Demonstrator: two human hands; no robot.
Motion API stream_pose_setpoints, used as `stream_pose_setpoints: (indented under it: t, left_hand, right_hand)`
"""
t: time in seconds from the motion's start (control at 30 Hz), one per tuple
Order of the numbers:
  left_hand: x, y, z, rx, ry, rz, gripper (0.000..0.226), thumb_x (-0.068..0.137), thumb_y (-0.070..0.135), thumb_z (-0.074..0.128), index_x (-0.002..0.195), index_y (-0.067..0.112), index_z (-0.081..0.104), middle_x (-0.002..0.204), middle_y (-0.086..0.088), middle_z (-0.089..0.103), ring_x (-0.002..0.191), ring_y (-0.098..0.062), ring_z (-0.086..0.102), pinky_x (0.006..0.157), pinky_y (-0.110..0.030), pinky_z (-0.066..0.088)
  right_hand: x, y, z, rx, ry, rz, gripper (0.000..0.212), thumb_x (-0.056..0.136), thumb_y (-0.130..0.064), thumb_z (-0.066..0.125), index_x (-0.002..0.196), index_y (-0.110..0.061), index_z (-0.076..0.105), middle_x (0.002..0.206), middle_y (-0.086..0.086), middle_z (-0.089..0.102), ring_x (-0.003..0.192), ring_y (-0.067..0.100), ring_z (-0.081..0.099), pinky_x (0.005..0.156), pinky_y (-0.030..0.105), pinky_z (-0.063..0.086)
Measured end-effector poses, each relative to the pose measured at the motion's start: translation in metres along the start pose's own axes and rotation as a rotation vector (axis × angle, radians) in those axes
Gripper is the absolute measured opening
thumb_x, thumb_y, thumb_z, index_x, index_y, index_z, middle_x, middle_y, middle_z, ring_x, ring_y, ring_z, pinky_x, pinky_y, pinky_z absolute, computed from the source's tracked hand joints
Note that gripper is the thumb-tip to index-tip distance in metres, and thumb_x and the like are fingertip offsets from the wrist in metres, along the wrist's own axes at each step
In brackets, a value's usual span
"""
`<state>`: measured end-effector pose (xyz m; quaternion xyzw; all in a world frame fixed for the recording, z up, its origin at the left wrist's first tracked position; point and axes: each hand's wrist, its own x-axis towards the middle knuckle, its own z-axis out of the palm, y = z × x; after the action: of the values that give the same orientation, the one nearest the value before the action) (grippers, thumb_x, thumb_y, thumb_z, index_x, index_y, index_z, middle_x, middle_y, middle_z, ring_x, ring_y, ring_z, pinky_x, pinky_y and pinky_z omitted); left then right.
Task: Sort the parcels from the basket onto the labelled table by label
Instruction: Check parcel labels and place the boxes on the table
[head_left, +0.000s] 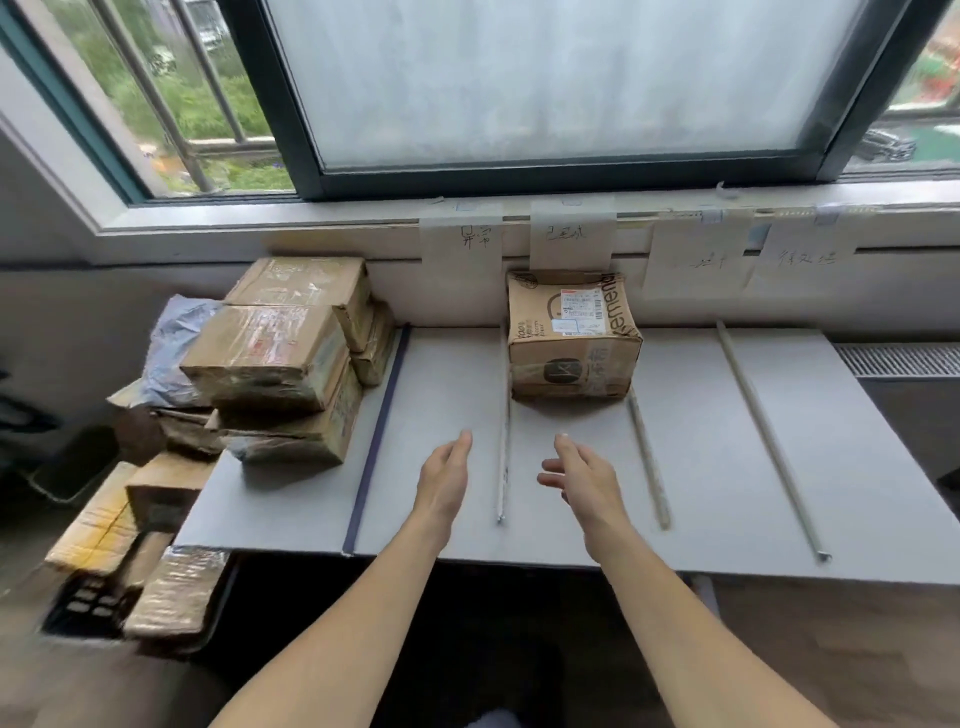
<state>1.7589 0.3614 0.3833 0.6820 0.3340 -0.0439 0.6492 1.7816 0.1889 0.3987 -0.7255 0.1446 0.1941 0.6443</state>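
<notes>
Lying off to the left, the stacked cardboard parcels (275, 358) are nearer the left hand (441, 480) than the right hand (584, 480). Nothing is held; all fingers (461, 447) are loosely straight.

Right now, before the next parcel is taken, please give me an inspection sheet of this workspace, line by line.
Surface: grey table, split into lanes by thin rods; four paper labels on the wall behind.
Job's things: one cardboard box in the lane under the second label from the left; stacked parcels at the table's left end; more parcels in the basket on the floor.
Clutter: nothing seen.
Hands: left hand and right hand open, holding nothing.
Cables: nothing seen.
Surroundings: window behind; vent grille at right.
</notes>
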Motion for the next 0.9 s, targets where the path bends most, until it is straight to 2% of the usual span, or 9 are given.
stream_pose_setpoints:
  t: [0.13, 0.2, 0.27, 0.37, 0.53, 0.67, 0.73, 0.83, 0.9]
  left_hand:
    - [-0.026, -0.010, -0.042, -0.010, 0.041, 0.017, 0.060, 0.101, 0.060, 0.051, 0.142, 0.016, 0.054, 0.142, 0.000, 0.055, 0.135, -0.021, 0.051, 0.119, -0.048, 0.038]
    - [-0.034, -0.013, -0.063, -0.016, 0.071, 0.028, 0.057, 0.100, 0.060, 0.051, 0.139, 0.018, 0.055, 0.139, 0.001, 0.055, 0.134, -0.021, 0.051, 0.119, -0.049, 0.038]
    - [-0.039, -0.014, -0.088, -0.035, 0.092, 0.042, 0.039, 0.102, 0.057, 0.051, 0.122, 0.024, 0.059, 0.131, 0.002, 0.056, 0.128, -0.019, 0.053, 0.118, -0.047, 0.039]
    - [-0.043, -0.015, -0.127, -0.087, 0.128, 0.050, 0.023, 0.104, 0.051, 0.051, 0.107, 0.029, 0.057, 0.122, 0.005, 0.060, 0.113, -0.014, 0.057, 0.108, -0.039, 0.043]
    - [-0.027, -0.010, -0.190, -0.100, 0.214, 0.062, 0.041, 0.103, 0.051, 0.052, 0.127, 0.018, 0.058, 0.119, 0.006, 0.060, 0.115, -0.017, 0.052, 0.109, -0.040, 0.041]
    - [0.011, -0.005, -0.244, -0.130, 0.261, 0.066, 0.062, 0.102, 0.054, 0.053, 0.149, 0.013, 0.048, 0.147, 0.001, 0.053, 0.136, -0.020, 0.047, 0.112, -0.034, 0.036]
    - [0.036, 0.000, -0.272, -0.181, 0.286, 0.053, 0.067, 0.102, 0.054, 0.054, 0.153, 0.012, 0.044, 0.151, 0.000, 0.049, 0.139, -0.022, 0.046, 0.119, -0.041, 0.035]
    - [0.081, 0.008, -0.316, -0.299, 0.288, 0.005, 0.052, 0.102, 0.052, 0.055, 0.140, 0.018, 0.053, 0.130, 0.003, 0.059, 0.120, -0.016, 0.056, 0.114, -0.042, 0.041]
    - [0.106, 0.018, -0.344, -0.383, 0.258, -0.021, 0.028, 0.103, 0.050, 0.054, 0.116, 0.025, 0.061, 0.108, 0.006, 0.060, 0.093, -0.009, 0.056, 0.092, -0.036, 0.047]
  right_hand:
    - [-0.035, 0.012, 0.034, 0.029, -0.066, -0.015, 0.032, 0.108, -0.044, 0.047, 0.122, -0.018, 0.060, 0.114, 0.004, 0.067, 0.100, 0.017, 0.070, 0.080, 0.030, 0.046]
    - [-0.046, 0.014, 0.051, 0.018, -0.090, -0.023, 0.037, 0.107, -0.045, 0.047, 0.122, -0.015, 0.062, 0.114, 0.006, 0.068, 0.099, 0.019, 0.071, 0.086, 0.033, 0.048]
    - [-0.053, 0.011, 0.069, 0.003, -0.114, -0.032, 0.039, 0.107, -0.047, 0.047, 0.123, -0.015, 0.062, 0.114, 0.006, 0.068, 0.101, 0.019, 0.070, 0.094, 0.037, 0.047]
    - [-0.061, 0.005, 0.099, -0.015, -0.159, -0.053, 0.038, 0.106, -0.050, 0.047, 0.120, -0.018, 0.061, 0.115, 0.005, 0.068, 0.102, 0.019, 0.070, 0.094, 0.037, 0.046]
    - [-0.056, -0.008, 0.158, -0.061, -0.218, -0.050, 0.040, 0.104, -0.056, 0.048, 0.111, -0.020, 0.063, 0.115, 0.003, 0.067, 0.109, 0.017, 0.066, 0.100, 0.039, 0.046]
    - [-0.043, -0.020, 0.217, -0.090, -0.235, -0.047, 0.033, 0.104, -0.054, 0.048, 0.098, -0.025, 0.062, 0.112, 0.001, 0.065, 0.115, 0.020, 0.061, 0.104, 0.041, 0.046]
    - [-0.030, -0.028, 0.247, -0.096, -0.225, -0.042, 0.036, 0.105, -0.053, 0.048, 0.103, -0.021, 0.064, 0.114, -0.001, 0.065, 0.117, 0.021, 0.060, 0.109, 0.044, 0.046]
    - [-0.007, -0.045, 0.292, -0.104, -0.182, -0.036, 0.040, 0.105, -0.051, 0.049, 0.115, -0.016, 0.064, 0.109, -0.002, 0.064, 0.117, 0.025, 0.060, 0.108, 0.044, 0.048]
    - [0.007, -0.059, 0.316, -0.100, -0.121, -0.041, 0.040, 0.105, -0.047, 0.051, 0.120, -0.013, 0.064, 0.105, -0.005, 0.063, 0.113, 0.021, 0.061, 0.101, 0.040, 0.049]
